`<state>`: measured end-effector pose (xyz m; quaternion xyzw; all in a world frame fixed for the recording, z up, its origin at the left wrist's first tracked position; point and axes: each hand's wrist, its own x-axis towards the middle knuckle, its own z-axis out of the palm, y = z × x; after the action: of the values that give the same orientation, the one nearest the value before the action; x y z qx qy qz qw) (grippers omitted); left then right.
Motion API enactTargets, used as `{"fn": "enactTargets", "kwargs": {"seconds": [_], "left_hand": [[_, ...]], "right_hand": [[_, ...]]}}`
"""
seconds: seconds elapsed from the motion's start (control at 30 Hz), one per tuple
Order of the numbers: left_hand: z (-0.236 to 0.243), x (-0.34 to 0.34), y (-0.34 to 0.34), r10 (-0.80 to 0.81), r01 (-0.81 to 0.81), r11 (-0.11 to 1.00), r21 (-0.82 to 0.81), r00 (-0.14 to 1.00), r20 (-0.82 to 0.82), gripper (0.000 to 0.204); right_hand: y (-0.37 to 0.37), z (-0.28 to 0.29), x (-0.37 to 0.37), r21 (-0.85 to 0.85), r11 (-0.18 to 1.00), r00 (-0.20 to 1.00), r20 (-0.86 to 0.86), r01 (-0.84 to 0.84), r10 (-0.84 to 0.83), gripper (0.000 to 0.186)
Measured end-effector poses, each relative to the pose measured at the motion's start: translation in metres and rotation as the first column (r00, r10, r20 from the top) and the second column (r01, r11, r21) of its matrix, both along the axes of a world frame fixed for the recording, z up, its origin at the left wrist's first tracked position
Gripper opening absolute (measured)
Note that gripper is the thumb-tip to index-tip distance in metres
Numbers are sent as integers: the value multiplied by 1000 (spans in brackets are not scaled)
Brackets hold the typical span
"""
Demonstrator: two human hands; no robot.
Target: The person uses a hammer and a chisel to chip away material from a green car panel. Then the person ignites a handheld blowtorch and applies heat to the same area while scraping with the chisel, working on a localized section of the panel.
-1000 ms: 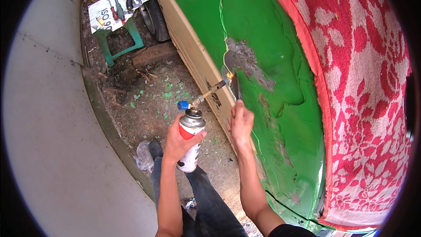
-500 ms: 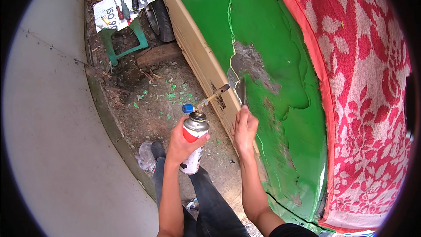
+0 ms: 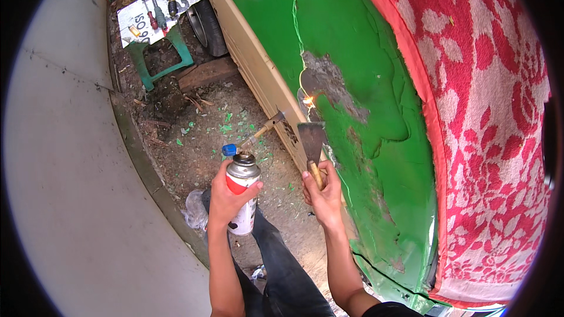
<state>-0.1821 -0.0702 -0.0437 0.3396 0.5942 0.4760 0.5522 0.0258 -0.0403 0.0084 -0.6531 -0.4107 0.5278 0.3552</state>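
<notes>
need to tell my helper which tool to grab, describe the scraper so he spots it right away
Start at the big green painted panel with the bare grey patch. Just below that patch, the right hand holds up the scraper. It has a flat, dark, wedge-shaped blade on a short wooden handle, unlike the round gas torch can beside it.

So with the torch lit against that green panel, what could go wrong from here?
1. The flame licks the green paint close to the red patterned towel draped over the panel; the cloth might scorch or catch.
2. The right hand holds the scraper near the flame, so its blade could heat up.
3. The left hand grips the gas canister one-handed; a slip may swing the flame.
</notes>
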Motion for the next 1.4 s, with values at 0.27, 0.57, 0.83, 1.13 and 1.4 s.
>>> {"fn": "enactTargets", "kwargs": {"seconds": [0.27,0.57,0.83,1.13,1.4], "left_hand": [[0,7,4,-22,23,1000,-16,999,38,55],[-4,15,6,-70,70,997,25,997,12,56],[-3,15,8,-84,84,996,-4,996,13,56],[0,15,18,-143,144,989,19,989,-20,58],[1,14,21,-70,70,996,53,997,10,58]], "right_hand": [[15,-25,12,-58,998,967,253,20,-5,17],[22,-6,-1,-148,964,902,-345,221,-260,29],[33,-15,-20,-57,946,912,-253,318,-322,28],[45,-19,-32,1,951,934,-190,308,-302,28],[40,-16,-36,-10,934,900,-265,357,-347,26]]}}
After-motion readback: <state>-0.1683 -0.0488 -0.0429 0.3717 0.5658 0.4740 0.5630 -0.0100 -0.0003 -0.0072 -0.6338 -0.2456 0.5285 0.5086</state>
